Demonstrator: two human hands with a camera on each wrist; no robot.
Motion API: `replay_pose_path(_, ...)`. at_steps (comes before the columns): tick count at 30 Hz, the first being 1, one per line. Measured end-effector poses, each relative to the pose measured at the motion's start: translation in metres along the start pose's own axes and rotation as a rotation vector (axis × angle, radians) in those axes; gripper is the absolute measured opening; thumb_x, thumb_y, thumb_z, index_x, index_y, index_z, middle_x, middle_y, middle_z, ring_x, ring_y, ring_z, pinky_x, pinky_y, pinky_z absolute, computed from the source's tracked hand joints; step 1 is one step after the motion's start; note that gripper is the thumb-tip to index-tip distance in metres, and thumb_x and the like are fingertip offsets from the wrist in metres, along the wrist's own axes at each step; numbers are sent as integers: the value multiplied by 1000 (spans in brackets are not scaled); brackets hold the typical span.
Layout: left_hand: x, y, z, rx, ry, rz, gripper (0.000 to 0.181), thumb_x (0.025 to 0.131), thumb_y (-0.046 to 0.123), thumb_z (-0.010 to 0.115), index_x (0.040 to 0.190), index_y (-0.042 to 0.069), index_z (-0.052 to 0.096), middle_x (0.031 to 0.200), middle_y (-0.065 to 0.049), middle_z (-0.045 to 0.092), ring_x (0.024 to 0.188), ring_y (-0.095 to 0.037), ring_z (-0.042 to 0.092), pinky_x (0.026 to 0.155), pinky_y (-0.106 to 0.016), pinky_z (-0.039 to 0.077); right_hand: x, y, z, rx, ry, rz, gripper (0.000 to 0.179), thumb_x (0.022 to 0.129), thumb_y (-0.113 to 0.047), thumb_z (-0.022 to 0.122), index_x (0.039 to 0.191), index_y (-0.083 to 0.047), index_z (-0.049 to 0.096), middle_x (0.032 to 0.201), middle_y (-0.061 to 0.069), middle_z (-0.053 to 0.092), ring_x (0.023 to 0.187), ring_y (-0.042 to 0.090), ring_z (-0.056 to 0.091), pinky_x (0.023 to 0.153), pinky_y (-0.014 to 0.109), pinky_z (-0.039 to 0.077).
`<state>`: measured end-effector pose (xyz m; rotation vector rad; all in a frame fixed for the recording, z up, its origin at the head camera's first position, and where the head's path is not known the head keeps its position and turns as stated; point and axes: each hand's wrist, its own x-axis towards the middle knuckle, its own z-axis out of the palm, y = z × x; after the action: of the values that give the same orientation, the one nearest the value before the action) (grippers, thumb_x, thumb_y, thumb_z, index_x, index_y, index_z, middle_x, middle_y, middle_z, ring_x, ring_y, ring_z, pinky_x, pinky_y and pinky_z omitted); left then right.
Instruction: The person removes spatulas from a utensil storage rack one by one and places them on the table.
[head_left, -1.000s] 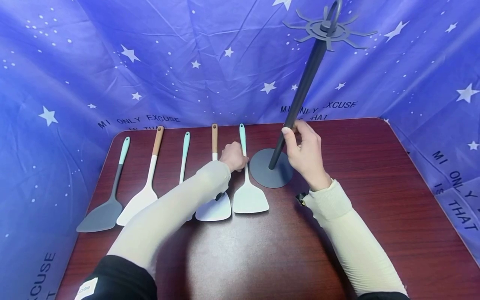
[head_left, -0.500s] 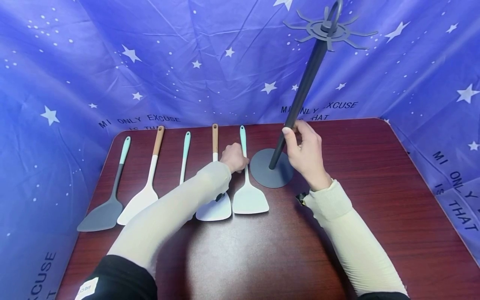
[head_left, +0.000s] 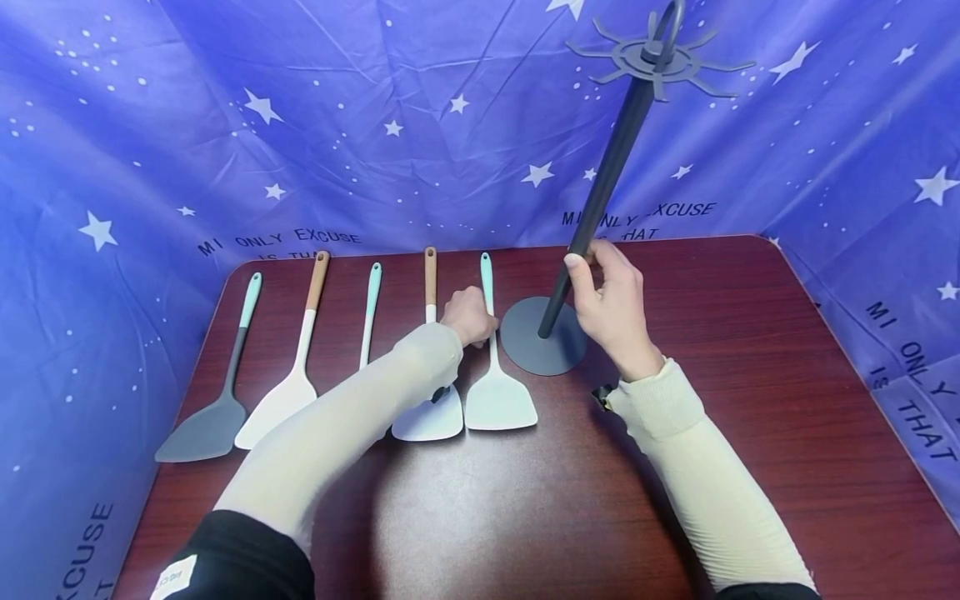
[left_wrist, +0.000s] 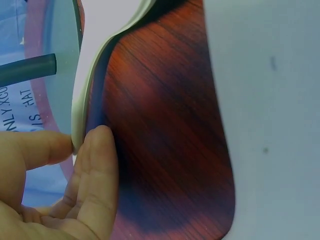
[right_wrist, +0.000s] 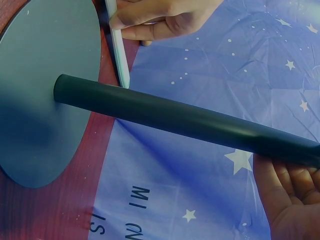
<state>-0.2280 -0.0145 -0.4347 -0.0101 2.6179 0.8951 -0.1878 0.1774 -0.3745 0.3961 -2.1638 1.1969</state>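
Observation:
My left hand (head_left: 468,316) pinches the thin neck of a white spatula with a mint handle (head_left: 501,398), between thumb and fingers in the left wrist view. That spatula lies on the table, just left of a dark grey utensil stand (head_left: 543,354). Around the lower part of the stand's pole, my right hand (head_left: 615,312) rests its thumb and fingers in a grip. The stand is upright on its round base, with a ring of hooks and a loop on top. Left of the pinched spatula lies a white one with a wooden handle (head_left: 430,279), partly behind my left wrist.
Further left lie a mint-handled utensil (head_left: 372,292), its head hidden by my forearm, a white spatula with a wooden handle (head_left: 292,392) and a grey spatula (head_left: 206,429). A blue star-printed curtain (head_left: 450,150) surrounds the dark red wooden table (head_left: 750,375).
The pinched spatula has slid very slightly toward me through or with my left fingers. My right hand and the stand have stayed in place.

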Motion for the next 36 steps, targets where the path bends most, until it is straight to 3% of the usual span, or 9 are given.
replay_pose_path(17, -1, -1, 1, -32, -18, -34, 13, 84, 12, 65, 78, 3, 59, 61, -9, 64, 49, -17, 66, 48, -28, 55, 0, -1, 0, 1, -7, 2, 23, 94, -22, 63, 89, 1, 62, 75, 8, 56, 68, 15, 55, 53, 23, 40)
replay_pose_path(22, -2, -1, 1, -30, -20, -26, 12, 85, 12, 64, 79, 3, 59, 61, -9, 64, 48, -17, 65, 48, -28, 55, 0, -2, 0, -3, -2, 4, 22, 93, -20, 63, 88, 1, 62, 75, 9, 56, 68, 15, 54, 54, 20, 39)
replay_pose_path(31, -4, 0, 0, -9, -19, -13, 13, 85, 13, 64, 79, 3, 59, 60, -8, 64, 48, -17, 65, 45, -25, 52, 0, -4, -1, -7, -4, 0, 15, 92, -14, 64, 88, 1, 62, 75, 9, 56, 69, 15, 54, 54, 25, 39)
replay_pose_path(36, -6, -1, -1, 43, 15, 23, 16, 85, 17, 67, 83, 5, 57, 59, -7, 63, 47, -16, 63, 47, -26, 51, 0, -2, -1, -8, -9, 0, 23, 94, -22, 63, 88, 0, 61, 75, 8, 55, 70, 14, 53, 54, 29, 40)
